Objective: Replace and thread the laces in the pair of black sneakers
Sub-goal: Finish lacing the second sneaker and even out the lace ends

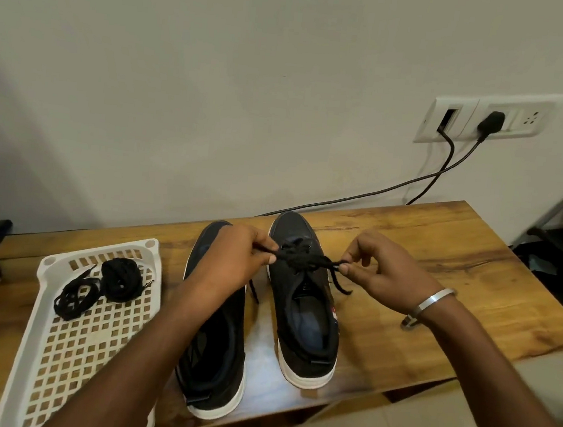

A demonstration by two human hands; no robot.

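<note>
Two ends of one black lace (303,260) are drawn out sideways over the right sneaker (302,305), which stands on the desk (440,263) with its toe toward the wall. The lace bunches in a dark knot or bow above the upper eyelets; whether it is being undone or pulled tight cannot be told. The left hand (234,260) has its grip pinched on the lace's left end, thumb against forefinger, and the right hand (380,274) pinches the right end the same way, with a short tail hanging below the fingers. A metal bangle (431,303) sits on the right wrist.

Just beside it, heel toward the person, the left sneaker (214,361) is partly hidden under the left forearm; its lacing cannot be seen. Further left, a white perforated tray (64,347) holds two bundles of black laces (101,285), one loose and one coiled tighter.

Judging by the untouched bundles in the tray, this looks like an early step: loosening the old lace on the right sneaker. If so, the next move calls for freeing the knot, then drawing the lace out eyelet by eyelet without letting the shoe slide.

Behind the desk, a wall socket (488,119) carries a plugged-in black cable (414,181).
</note>
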